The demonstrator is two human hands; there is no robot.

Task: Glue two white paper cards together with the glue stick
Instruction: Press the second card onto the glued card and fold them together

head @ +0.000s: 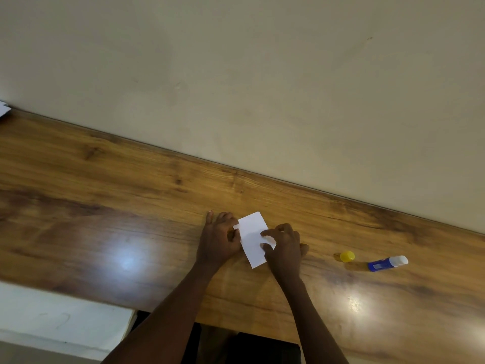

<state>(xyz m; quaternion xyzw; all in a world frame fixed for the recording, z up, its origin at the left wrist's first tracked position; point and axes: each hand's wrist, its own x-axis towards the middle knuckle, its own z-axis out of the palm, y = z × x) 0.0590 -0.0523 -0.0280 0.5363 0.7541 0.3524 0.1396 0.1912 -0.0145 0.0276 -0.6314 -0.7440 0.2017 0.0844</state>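
Note:
A white paper card (pixel 252 236) lies flat on the wooden table (pixel 105 206), near its front edge. Only one card face shows, and I cannot tell whether a second card lies under it. My left hand (pixel 217 240) is at the card's left edge, with thumb and curled fingers pinching that edge. My right hand (pixel 284 248) rests on the card's right side, bent fingertips pressing down on the paper. The blue glue stick (pixel 385 264) lies on its side to the right, uncapped, with white glue showing. Its yellow cap (pixel 347 256) sits just left of it.
A plain beige wall (pixel 262 88) runs along the table's far edge. A white block or ledge (pixel 52 319) sits below the table's front edge at the lower left. A scrap of white paper (pixel 4 109) shows at the far left edge.

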